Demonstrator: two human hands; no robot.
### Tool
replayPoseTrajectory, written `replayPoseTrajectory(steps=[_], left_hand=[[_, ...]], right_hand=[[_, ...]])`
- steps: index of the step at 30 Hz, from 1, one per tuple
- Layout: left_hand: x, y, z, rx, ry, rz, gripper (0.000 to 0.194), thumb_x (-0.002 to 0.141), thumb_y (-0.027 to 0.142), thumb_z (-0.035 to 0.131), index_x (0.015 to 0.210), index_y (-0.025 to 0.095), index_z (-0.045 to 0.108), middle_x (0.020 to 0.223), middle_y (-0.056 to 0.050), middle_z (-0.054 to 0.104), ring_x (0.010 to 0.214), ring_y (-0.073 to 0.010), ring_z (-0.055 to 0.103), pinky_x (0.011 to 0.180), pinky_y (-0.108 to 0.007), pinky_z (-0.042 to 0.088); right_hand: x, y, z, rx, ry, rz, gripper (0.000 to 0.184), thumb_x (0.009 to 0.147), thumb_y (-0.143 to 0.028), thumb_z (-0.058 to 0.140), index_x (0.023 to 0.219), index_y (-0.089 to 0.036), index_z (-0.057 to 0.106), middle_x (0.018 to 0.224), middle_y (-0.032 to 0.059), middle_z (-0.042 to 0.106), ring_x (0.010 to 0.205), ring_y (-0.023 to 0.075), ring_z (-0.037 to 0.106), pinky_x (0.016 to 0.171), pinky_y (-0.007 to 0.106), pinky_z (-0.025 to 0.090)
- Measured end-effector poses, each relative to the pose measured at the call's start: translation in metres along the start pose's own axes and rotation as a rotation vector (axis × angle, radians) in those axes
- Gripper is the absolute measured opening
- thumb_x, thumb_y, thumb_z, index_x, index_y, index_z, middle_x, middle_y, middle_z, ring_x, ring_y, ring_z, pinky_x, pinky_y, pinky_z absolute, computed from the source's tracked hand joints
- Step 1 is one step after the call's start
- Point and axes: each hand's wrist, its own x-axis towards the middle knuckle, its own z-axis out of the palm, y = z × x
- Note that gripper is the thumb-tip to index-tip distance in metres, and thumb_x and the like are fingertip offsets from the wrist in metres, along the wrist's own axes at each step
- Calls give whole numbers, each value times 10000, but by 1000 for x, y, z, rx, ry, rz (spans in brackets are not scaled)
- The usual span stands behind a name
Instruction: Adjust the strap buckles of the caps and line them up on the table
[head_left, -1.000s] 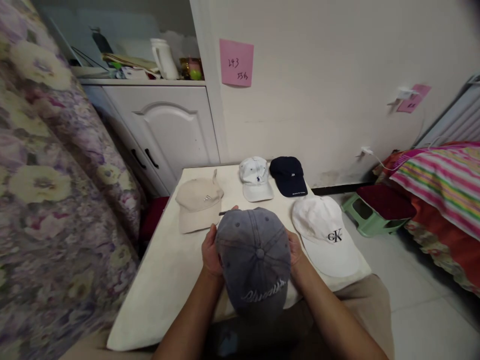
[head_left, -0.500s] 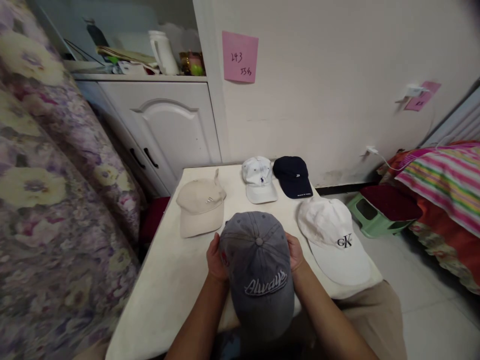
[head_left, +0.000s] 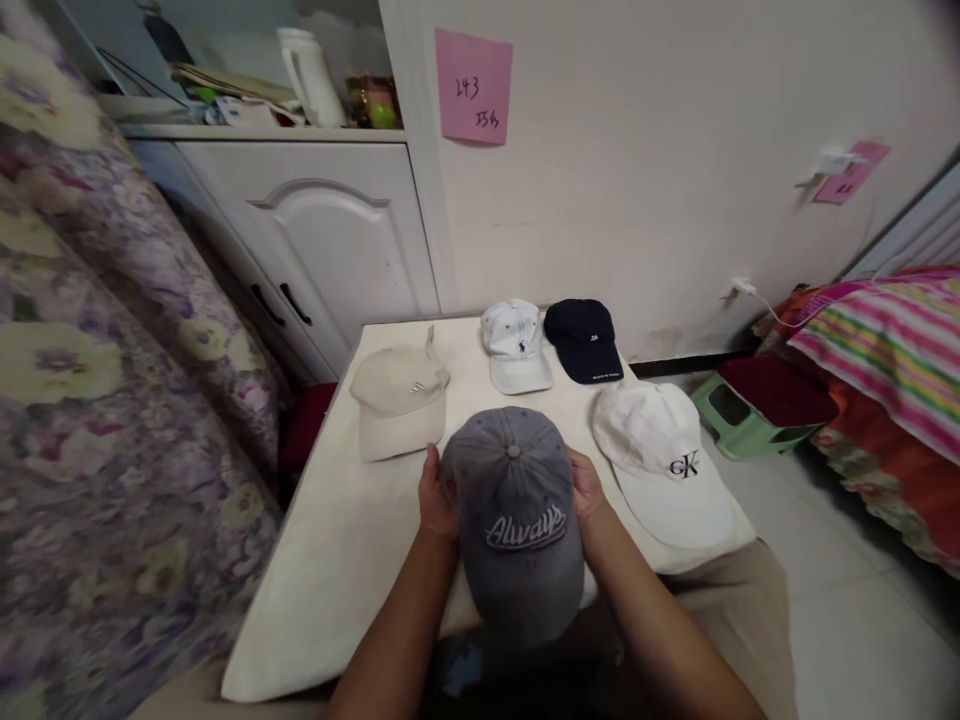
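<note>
A washed grey-blue cap (head_left: 514, 515) with white script lettering lies on the white table (head_left: 352, 540), brim toward me. My left hand (head_left: 433, 496) grips its left side and my right hand (head_left: 585, 490) grips its right side, fingers curled round the crown. A beige cap (head_left: 397, 400) rests just beyond my left hand. To the right of my right hand lies a white cap with a black logo (head_left: 660, 460). Farther back sit a small white cap (head_left: 514, 345) and a navy cap (head_left: 583, 340).
A floral-covered sofa (head_left: 97, 400) runs along the left. A white cabinet (head_left: 315, 235) with clutter on top stands behind the table. On the wall hangs a pink note (head_left: 473, 86). A green stool (head_left: 742, 415) and a striped bed (head_left: 885, 370) stand on the right.
The grey-blue cap has tipped its front upward and settled flatter on the table, so its lettering now faces me. Both hands stay on its sides. The view has shifted slightly.
</note>
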Motion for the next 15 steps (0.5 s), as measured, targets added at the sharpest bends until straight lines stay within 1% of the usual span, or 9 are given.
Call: replayPoseTrajectory(steps=[2, 5, 8, 11, 15], left_hand=[[-1, -2, 3, 3, 86, -2, 660, 978, 586, 318, 1312, 114, 637, 1151, -145, 750, 1195, -344, 631, 1091, -476, 423], [-7, -7, 2, 13, 132, -16, 598, 988, 543, 365, 1291, 116, 653, 1102, -133, 769, 1140, -328, 668, 1060, -455, 463], [-19, -10, -5, 24, 158, -16, 489, 999, 448, 409, 1246, 127, 682, 1045, -113, 787, 1095, -308, 695, 1035, -433, 490], [-29, -10, -14, 39, 187, -10, 403, 995, 352, 453, 1223, 122, 692, 1021, -114, 793, 1073, -302, 707, 1030, -435, 497], [-33, -11, -25, 62, 208, 2, 319, 966, 197, 499, 1202, 118, 700, 1011, -114, 795, 1055, -291, 717, 1029, -421, 500]], right_hand=[[2, 1, -4, 1, 2, 13, 150, 710, -291, 704, 833, -205, 698, 829, 44, 781, 935, 288, 728, 826, 451, 599], [2, 1, -11, 4, 1, 29, 136, 751, -295, 687, 846, -199, 705, 810, 40, 785, 931, 277, 734, 835, 440, 596], [-4, 0, -18, 7, -8, 35, 165, 767, -277, 685, 900, -182, 710, 784, 40, 786, 903, 265, 744, 841, 419, 595], [-12, -2, -26, 6, -21, 25, 184, 793, -241, 669, 952, -157, 705, 794, 44, 786, 833, 232, 755, 831, 370, 598], [-17, -4, -32, -3, -36, -14, 214, 747, -127, 679, 958, -156, 692, 854, 24, 788, 764, 177, 749, 797, 285, 594]])
